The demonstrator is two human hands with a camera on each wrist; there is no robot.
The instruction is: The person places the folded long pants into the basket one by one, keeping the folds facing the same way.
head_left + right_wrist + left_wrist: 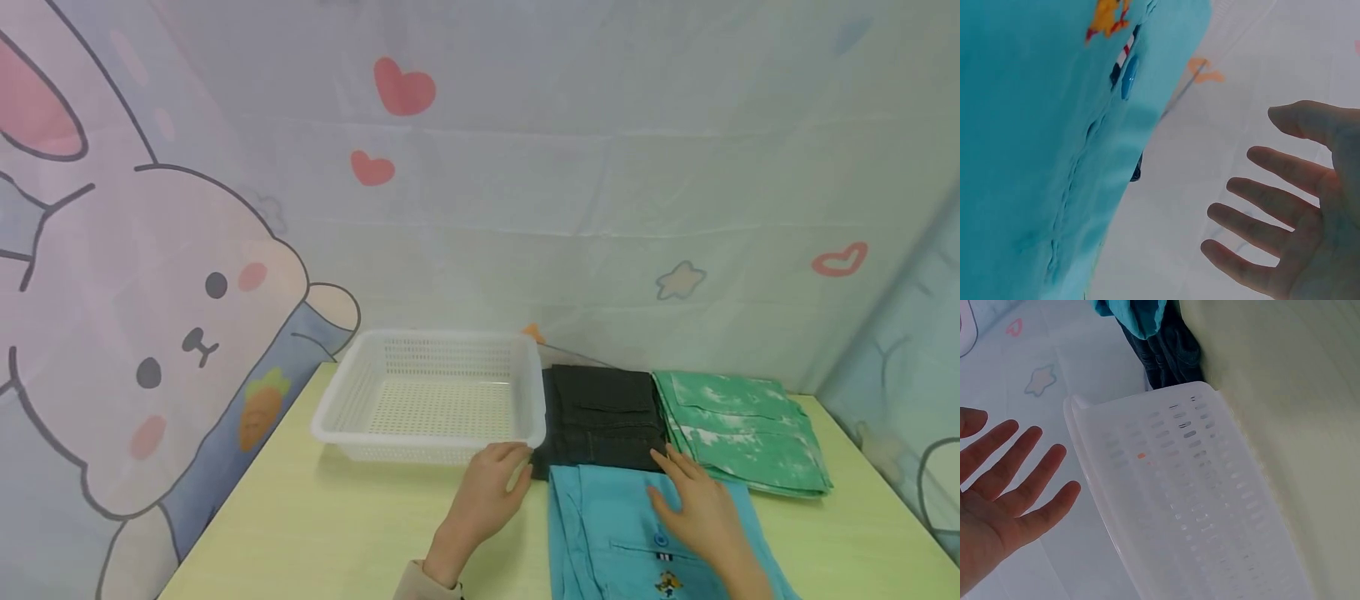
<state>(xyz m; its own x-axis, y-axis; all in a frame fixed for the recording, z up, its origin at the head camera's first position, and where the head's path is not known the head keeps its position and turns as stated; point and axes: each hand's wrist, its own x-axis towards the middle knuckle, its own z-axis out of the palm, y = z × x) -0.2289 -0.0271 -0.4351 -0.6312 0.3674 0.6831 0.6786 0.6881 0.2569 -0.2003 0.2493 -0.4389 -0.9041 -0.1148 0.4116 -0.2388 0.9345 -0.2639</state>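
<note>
Folded turquoise trousers (630, 521) with a blue button and a small embroidered figure lie at the front of the table. Above them hovers my right hand (701, 508), its fingers spread and holding nothing; the right wrist view shows the same hand (1297, 212) apart from the turquoise cloth (1035, 150). My left hand (487, 492) hangs near the front right corner of a white plastic basket (427, 450), fingers extended and nothing in them. In the left wrist view that hand (1010, 494) is clear of the basket's slotted wall (1166, 456).
Black folded trousers (607, 408) lie right of the basket, behind the turquoise ones. A green and white tie-dyed folded garment (742, 429) sits at the back right. The pale yellow table (322, 533) meets a printed cloth backdrop (600, 167) behind.
</note>
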